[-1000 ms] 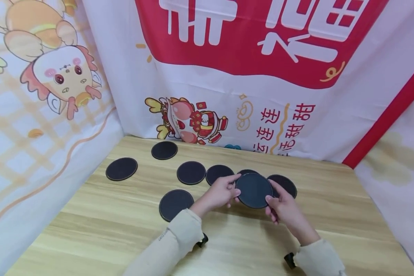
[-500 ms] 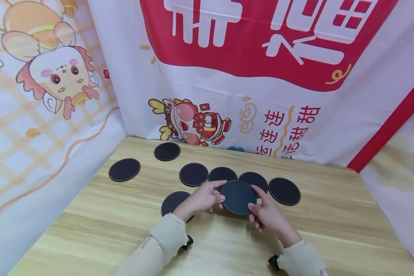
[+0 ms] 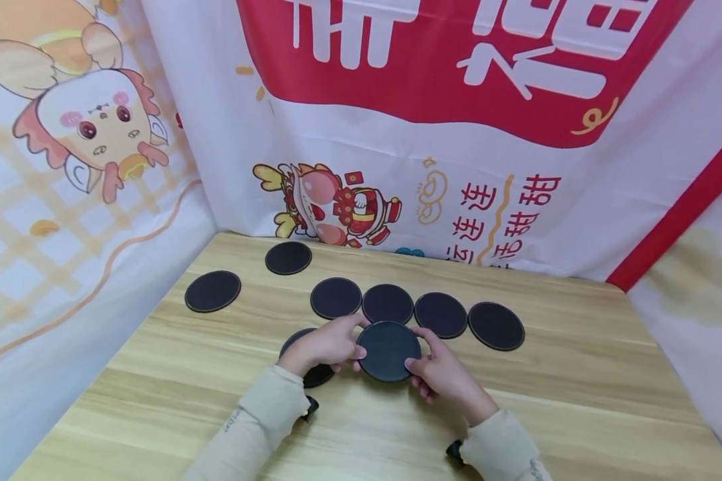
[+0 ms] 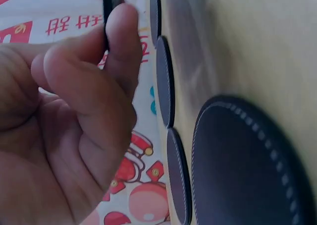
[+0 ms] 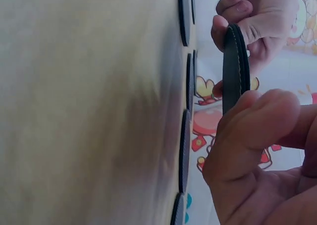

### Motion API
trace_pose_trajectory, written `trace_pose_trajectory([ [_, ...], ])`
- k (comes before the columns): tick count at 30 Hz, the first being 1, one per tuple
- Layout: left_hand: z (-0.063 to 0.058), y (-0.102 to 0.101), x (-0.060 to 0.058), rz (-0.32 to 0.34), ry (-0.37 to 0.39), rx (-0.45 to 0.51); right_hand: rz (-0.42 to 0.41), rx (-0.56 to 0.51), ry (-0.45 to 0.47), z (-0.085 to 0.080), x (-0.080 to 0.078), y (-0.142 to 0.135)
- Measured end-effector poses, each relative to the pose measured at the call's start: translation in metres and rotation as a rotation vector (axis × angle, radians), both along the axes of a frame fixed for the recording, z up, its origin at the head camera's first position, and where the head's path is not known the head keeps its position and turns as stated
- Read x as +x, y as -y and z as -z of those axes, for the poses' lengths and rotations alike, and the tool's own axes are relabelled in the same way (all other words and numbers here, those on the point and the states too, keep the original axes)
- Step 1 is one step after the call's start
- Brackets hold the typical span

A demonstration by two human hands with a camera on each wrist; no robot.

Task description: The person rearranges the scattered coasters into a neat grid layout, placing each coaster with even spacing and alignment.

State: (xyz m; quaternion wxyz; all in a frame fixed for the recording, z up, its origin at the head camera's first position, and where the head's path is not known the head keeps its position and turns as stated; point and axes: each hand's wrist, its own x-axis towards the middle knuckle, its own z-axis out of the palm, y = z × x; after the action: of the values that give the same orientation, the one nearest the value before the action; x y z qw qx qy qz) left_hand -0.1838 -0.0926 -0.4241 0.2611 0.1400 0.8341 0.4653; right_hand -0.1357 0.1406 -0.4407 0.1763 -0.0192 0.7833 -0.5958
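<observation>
Both hands hold one round dark coaster by its opposite edges, raised above the wooden table. My left hand pinches its left side between thumb and fingers, and my right hand grips the right side likewise. Seen nearly edge-on in the right wrist view, the coaster shows a line of light stitching near its rim. Beneath my left wrist lies another coaster, partly covered by that hand. In the left wrist view this stitched black coaster fills the lower right.
Behind the hands, several coasters form a row from a left one to a right one. Farther left lie two more, a near coaster and a far coaster. A printed cloth hangs at the table's back edge.
Both hands have moved left and slightly toward the person with the held coaster. The right part of the row, partly covered before, now shows fully. My left arm covers the near coaster differently.
</observation>
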Motion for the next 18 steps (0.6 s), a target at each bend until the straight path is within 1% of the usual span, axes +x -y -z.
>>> trace_pose_trajectory([
  [3, -0.004, 0.004, 0.000, 0.005, 0.015, -0.042, -0.041, -0.016, 0.008, 0.002, 0.001, 0.002],
  [6, -0.004, 0.004, 0.000, -0.010, 0.026, -0.094, -0.061, -0.037, 0.031, 0.004, 0.002, 0.003],
  [10, -0.001, 0.001, 0.001, -0.006, 0.037, -0.147, -0.074, -0.040, 0.054, 0.007, 0.002, 0.004],
  [14, 0.002, -0.001, 0.001, 0.008, 0.038, -0.180, -0.095, -0.024, 0.066, 0.011, 0.001, 0.004],
  [18, 0.004, 0.000, 0.001, 0.023, 0.008, -0.220, -0.117, -0.019, 0.078, 0.013, -0.001, 0.005],
])
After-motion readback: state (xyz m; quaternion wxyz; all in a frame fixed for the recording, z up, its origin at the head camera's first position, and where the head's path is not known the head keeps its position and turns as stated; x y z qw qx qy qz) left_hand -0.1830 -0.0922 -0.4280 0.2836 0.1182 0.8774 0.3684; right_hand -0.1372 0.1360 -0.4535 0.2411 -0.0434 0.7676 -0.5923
